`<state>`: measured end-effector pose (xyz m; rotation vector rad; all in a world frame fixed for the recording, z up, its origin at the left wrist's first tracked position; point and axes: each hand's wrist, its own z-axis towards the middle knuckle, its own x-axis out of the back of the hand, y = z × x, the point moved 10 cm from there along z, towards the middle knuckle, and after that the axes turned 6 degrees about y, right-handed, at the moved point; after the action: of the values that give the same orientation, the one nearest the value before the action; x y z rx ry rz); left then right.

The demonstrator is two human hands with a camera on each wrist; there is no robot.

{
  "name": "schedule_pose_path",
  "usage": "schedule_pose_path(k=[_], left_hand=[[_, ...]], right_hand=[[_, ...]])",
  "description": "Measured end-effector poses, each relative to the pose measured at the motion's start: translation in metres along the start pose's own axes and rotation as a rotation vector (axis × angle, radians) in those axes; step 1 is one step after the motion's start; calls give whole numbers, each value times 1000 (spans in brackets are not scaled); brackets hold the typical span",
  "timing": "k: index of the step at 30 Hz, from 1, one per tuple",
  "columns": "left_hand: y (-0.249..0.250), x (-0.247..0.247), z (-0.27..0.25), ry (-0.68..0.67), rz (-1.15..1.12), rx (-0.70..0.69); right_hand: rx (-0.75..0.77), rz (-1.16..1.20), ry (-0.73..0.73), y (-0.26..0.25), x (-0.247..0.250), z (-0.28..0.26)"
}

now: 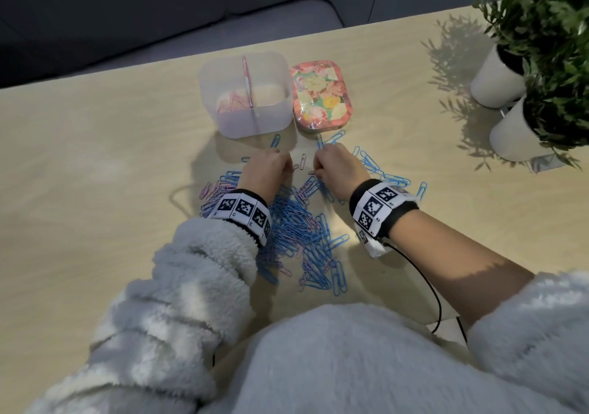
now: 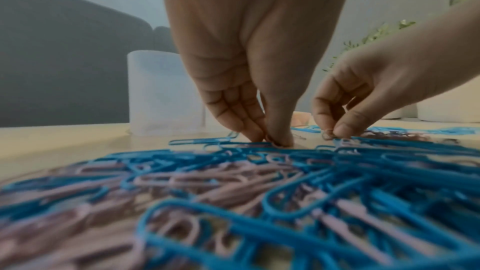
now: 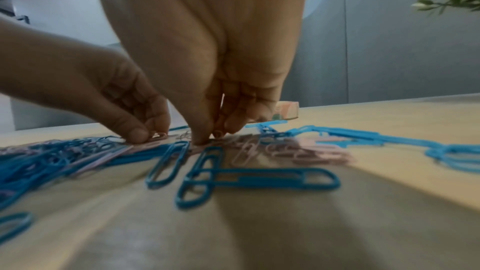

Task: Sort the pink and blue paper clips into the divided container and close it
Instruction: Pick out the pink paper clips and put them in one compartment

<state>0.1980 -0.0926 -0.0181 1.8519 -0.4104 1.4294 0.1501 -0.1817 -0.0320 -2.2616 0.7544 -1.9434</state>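
Observation:
A translucent divided container (image 1: 255, 123) stands open at the far middle of the table, with pink clips (image 1: 231, 102) in its left compartment. Its floral lid (image 1: 318, 94) lies flat just to the right. A mixed pile of blue and pink paper clips (image 1: 296, 222) is spread in front of me. My left hand (image 1: 288, 169) reaches down at the pile's far edge, thumb and fingers pinching a pink clip (image 3: 158, 136) on the table. My right hand (image 1: 315, 171) is close beside it, fingertips pinching another pink clip (image 2: 327, 135). What lies in the right compartment is hard to make out.
Two white pots with green plants (image 1: 522, 72) stand at the right of the wooden table (image 1: 95, 158). Loose blue clips (image 1: 369, 161) lie scattered right of my right hand. A black cable (image 1: 427, 286) runs from my right wristband to the near edge.

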Motion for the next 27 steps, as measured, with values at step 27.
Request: schedule_pose_path(k=[27], left_hand=[[-39,121,-9,643,-179,53]], right_hand=[[-565,1172,-73,25,-23,-30]])
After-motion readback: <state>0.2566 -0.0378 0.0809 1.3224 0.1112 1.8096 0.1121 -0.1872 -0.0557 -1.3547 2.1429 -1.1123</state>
